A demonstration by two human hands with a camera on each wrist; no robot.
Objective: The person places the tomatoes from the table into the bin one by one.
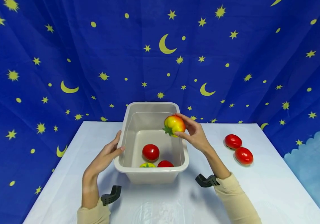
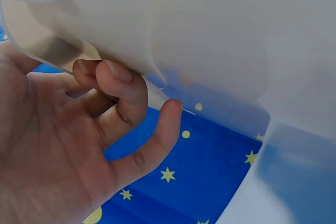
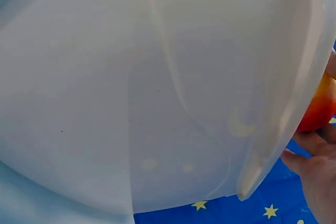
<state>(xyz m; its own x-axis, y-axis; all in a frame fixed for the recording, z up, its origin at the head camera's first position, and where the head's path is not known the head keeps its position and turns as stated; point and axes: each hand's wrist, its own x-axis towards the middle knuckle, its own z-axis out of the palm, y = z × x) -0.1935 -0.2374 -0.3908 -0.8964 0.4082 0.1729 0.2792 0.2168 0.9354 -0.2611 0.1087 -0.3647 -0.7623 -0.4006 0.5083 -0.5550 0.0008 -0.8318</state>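
Note:
A light grey plastic bin (image 1: 152,178) stands on the table. My left hand (image 1: 107,157) grips its left rim, thumb over the edge and fingers along the outer wall; the left wrist view shows the fingers (image 2: 123,95) curled beneath that rim. Between thumb and fingers, my right hand (image 1: 194,133) holds a yellow-and-red toy tomato (image 1: 175,123) with green leaves, over the bin's right rim. In the right wrist view the bin wall partly hides this tomato (image 3: 319,109). Inside the bin lie a red tomato (image 1: 150,152), another red one (image 1: 165,164) and a yellow one (image 1: 147,165), the last two partly hidden by the front rim.
Two red tomatoes (image 1: 233,141) (image 1: 244,156) lie close together on the white table (image 1: 272,189), right of the bin. Behind the table hangs a blue curtain (image 1: 137,65) with yellow stars and moons. Black wrist mounts (image 1: 111,195) (image 1: 207,180) stick out from both sleeves.

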